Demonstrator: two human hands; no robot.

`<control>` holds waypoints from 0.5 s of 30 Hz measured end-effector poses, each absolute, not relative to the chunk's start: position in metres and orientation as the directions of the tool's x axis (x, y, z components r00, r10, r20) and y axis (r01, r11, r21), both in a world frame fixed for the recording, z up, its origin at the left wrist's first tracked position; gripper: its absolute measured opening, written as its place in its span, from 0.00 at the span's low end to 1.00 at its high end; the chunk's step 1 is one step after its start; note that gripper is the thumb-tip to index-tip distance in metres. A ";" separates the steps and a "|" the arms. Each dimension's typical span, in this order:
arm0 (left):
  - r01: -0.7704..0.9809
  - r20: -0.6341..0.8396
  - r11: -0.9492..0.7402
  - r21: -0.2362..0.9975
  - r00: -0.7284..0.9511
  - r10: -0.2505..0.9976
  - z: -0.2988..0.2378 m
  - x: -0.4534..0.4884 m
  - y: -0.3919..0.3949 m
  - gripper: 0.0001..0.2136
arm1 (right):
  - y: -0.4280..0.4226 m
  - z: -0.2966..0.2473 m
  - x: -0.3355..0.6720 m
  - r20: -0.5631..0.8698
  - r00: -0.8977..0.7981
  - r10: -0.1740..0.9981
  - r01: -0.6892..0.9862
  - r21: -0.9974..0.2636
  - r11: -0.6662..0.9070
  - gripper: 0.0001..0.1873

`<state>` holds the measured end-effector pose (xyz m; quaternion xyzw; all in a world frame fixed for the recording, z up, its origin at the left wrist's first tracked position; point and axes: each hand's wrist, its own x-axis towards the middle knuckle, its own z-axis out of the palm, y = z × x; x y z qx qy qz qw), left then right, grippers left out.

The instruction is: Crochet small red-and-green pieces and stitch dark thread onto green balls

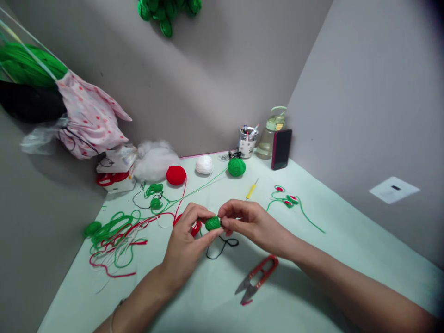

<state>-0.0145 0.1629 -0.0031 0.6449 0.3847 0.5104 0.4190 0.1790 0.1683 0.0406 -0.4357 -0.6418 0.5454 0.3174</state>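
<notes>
A small green crocheted piece [212, 224] sits between both my hands above the pale green table [333, 249]. My left hand [185, 247] pinches it from the left, with a bit of red yarn showing under the fingers. My right hand [248, 221] pinches its right side with closed fingertips; whether a needle is in them I cannot make out. A black thread [222, 247] loops on the table just below the piece.
Red thread snips [255, 279] lie near my right forearm. A yellow-handled tool [251, 190], red [175, 175], white [204, 164] and green [236, 167] yarn balls, tangled yarn [116, 236], small crocheted pieces [287, 199], a pen cup [247, 142], bottle [270, 135] and phone [281, 149] stand around.
</notes>
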 end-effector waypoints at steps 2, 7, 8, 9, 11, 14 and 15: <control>0.096 0.366 -0.390 0.916 0.199 0.909 -0.006 -0.014 0.162 0.09 | 0.163 0.041 0.178 0.021 -0.405 0.914 0.290 -0.945 0.150 0.03; 0.232 0.366 -0.421 0.877 0.246 0.898 -0.009 -0.012 0.159 0.11 | 0.154 0.027 0.174 0.389 -0.530 0.754 0.547 -0.522 0.654 0.09; 0.265 0.365 -0.431 0.863 0.264 0.893 -0.009 -0.012 0.159 0.11 | 0.153 0.025 0.173 0.436 -0.553 0.710 0.572 -0.421 0.704 0.11; 0.297 0.367 -0.447 0.844 0.287 0.885 -0.010 -0.012 0.160 0.11 | 0.152 0.024 0.172 0.482 -0.558 0.676 0.591 -0.341 0.731 0.12; 0.364 0.374 -0.489 0.793 0.342 0.862 -0.011 -0.013 0.161 0.09 | 0.149 0.028 0.176 0.563 -0.535 0.629 0.610 -0.258 0.750 0.11; 0.462 0.379 -0.536 0.707 0.393 0.838 -0.014 -0.015 0.163 0.06 | 0.139 0.052 0.197 0.575 -0.524 0.628 0.601 -0.273 0.751 0.10; 0.486 0.391 -0.548 0.681 0.391 0.833 -0.015 -0.017 0.165 0.06 | 0.136 0.063 0.208 0.554 -0.528 0.644 0.599 -0.295 0.745 0.10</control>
